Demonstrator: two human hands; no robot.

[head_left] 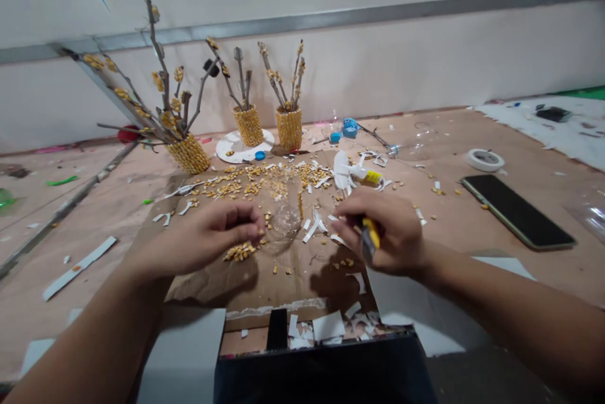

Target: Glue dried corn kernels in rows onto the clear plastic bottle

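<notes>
Plastic container [286, 222]: clear, centre of the frame between the two hands, over cardboard [288, 290]; row of corn kernels [300, 205] at its right edge.
Left hand [227, 227]: left of centre, beside the container; grip curled, fingertips close together, cannot tell whether they pinch anything.
Right hand [385, 224]: right of centre; grip curled round a yellow-and-grey tool [371, 241].
Loose kernels [227, 188]: strewn across the cardboard, mid-frame.
Corn-covered pots [189, 153]: three, holding twigs, upper left to upper centre; leftmost tilted, middle one on a white disc [225, 143].
Phone [517, 212]: right of frame, on the worktop [118, 215], near white tape [473, 158].
</notes>
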